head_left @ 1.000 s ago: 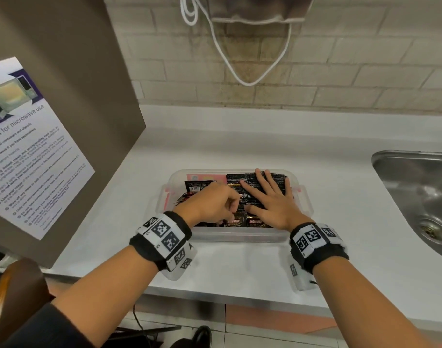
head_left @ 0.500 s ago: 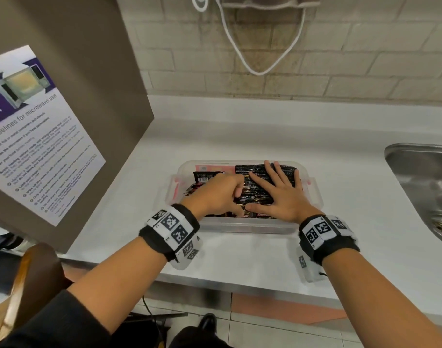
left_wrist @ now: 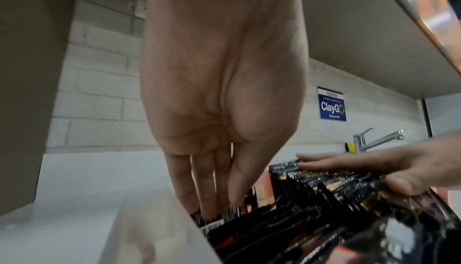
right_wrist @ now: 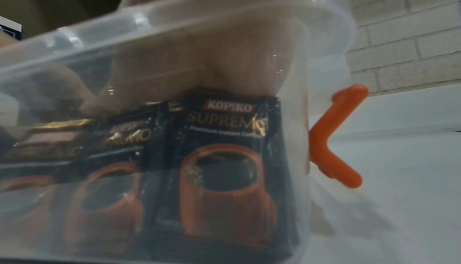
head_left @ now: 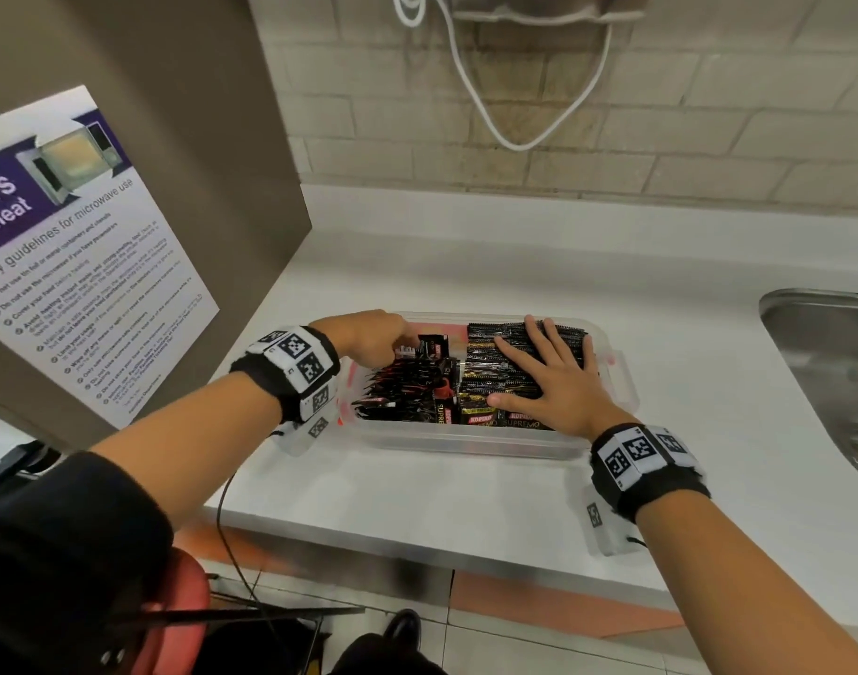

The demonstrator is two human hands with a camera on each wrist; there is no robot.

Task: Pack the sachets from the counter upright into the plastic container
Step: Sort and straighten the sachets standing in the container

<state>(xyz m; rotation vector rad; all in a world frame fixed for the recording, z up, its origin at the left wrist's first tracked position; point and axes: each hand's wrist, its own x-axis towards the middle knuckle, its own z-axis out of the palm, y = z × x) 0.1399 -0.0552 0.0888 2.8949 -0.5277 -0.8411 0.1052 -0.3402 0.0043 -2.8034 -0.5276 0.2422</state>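
Observation:
A clear plastic container [head_left: 466,445] stands on the white counter, packed with black coffee sachets. My right hand [head_left: 549,372] lies flat with spread fingers on the upright right row of sachets [head_left: 483,377]. My left hand [head_left: 407,341] reaches into the far left corner and pinches the top of a barcode-printed sachet [head_left: 429,345] behind the leaning left row [head_left: 412,387]. In the left wrist view my left hand [left_wrist: 219,203] has its thumb and fingers down on that sachet [left_wrist: 212,223]. Through the container wall [right_wrist: 199,12], the right palm [right_wrist: 199,61] presses on Kopiko sachets [right_wrist: 224,150].
A steel sink [head_left: 831,358] lies to the right, with a tap [left_wrist: 379,138] behind it. A brown panel with a microwave poster [head_left: 100,236] walls off the left. An orange latch [right_wrist: 334,136] sticks out from the container's side. A white cable [head_left: 490,114] hangs on the brick wall.
My left hand has moved from beside the right hand to the container's far left corner and taken hold of a sachet there. The right hand stays flat on the right row.

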